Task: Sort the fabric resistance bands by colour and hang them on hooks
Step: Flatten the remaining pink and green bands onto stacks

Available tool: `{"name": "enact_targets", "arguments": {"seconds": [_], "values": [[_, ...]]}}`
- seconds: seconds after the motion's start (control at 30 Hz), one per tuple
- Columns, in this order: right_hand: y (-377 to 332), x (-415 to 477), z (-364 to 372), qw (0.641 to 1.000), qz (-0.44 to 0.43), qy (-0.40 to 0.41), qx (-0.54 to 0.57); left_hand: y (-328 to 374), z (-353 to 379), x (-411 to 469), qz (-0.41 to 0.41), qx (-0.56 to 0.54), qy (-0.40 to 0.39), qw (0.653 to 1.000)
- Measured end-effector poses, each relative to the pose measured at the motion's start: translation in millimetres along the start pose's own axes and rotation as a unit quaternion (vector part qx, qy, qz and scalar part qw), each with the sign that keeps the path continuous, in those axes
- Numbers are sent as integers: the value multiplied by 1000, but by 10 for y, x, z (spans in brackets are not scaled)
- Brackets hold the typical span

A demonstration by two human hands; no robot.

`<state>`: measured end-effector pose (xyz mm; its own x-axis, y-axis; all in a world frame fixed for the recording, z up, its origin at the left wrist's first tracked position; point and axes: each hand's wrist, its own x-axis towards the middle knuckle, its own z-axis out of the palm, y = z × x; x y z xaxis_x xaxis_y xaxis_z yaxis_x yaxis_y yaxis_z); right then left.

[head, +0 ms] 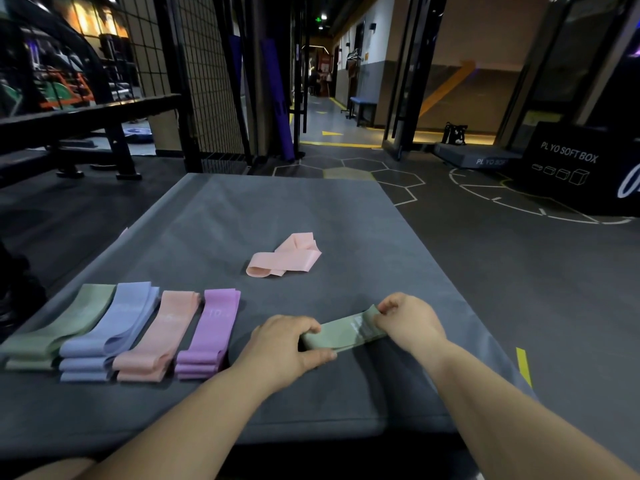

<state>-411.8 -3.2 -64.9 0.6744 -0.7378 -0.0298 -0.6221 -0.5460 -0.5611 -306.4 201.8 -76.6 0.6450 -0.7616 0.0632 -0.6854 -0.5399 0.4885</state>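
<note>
Left hand (284,344), right hand (408,320), green band (343,332) gripped between them

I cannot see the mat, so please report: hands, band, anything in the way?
Both grip green band: left hand one end, right hand other. Band on mat. Loose pink band beyond, apart.

Pretty dim in here, tbh. Most of the light comes from small ceiling spots (323,17) down the corridor (322,112), plus a warm glow strip (450,136) low at the doorway (460,81). The grey mat (277,209) gets soft, even light, with a faint shadow beside the left hand (280,344). The print on the green band (343,336) catches some glare. The wide-angle bends the edges hard, and the far left looks smeary.
</note>
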Motion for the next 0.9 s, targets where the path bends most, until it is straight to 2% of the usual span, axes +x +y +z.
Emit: {"name": "enact_targets", "arguments": {"seconds": [0.2,0.4,0.53,0.9], "values": [[9,2,-17,1000,-8,-3,-12,-14,12,17,16,2,14,1000],[-38,-26,-36,999,-8,-12,-30,15,-5,-6,-57,-1,34,998],[-34,-1,-35,1000,6,-20,5,48,-47,-15,-112,65,19,991],[-52,21,-51,996,13,-37,86,82,-101,16,-127,-25,7,992]]}}
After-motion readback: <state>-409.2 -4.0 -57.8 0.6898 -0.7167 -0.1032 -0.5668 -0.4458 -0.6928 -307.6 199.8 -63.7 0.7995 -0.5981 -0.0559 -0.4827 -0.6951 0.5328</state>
